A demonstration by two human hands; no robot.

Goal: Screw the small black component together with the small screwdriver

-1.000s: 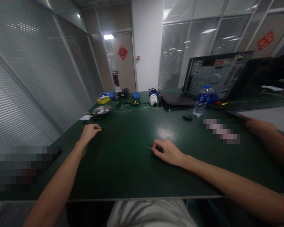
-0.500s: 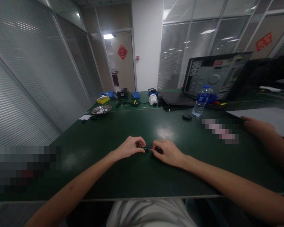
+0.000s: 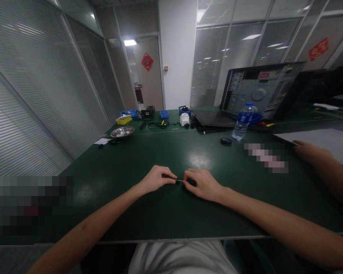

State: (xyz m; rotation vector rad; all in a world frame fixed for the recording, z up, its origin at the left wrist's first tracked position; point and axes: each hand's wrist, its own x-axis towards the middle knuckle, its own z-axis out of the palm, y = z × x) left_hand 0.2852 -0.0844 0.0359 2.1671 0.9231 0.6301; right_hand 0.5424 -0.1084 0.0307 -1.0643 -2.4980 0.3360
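My left hand (image 3: 157, 178) is closed, thumb and fingertips pinching a small black-and-green piece (image 3: 176, 181) just above or on the green table; most of it is hidden by the fingers. Facing it, my right hand (image 3: 201, 183) is curled around a small dark screwdriver-like tool (image 3: 192, 182). From its fingertips a thin metal shaft (image 3: 180, 180) points left and meets the black-and-green piece, or nearly so; the exact contact is too small to tell.
A water bottle (image 3: 241, 123) and a black mouse (image 3: 225, 141) stand ahead to the right, before an open computer case (image 3: 258, 89). A metal bowl (image 3: 122, 132) sits far left. At the right, another person's hand (image 3: 311, 150) rests by a pale sheet (image 3: 331, 142).
My left fingers have closed in tighter over the black-and-green piece, covering more of its green. My right hand has stayed nearly still.
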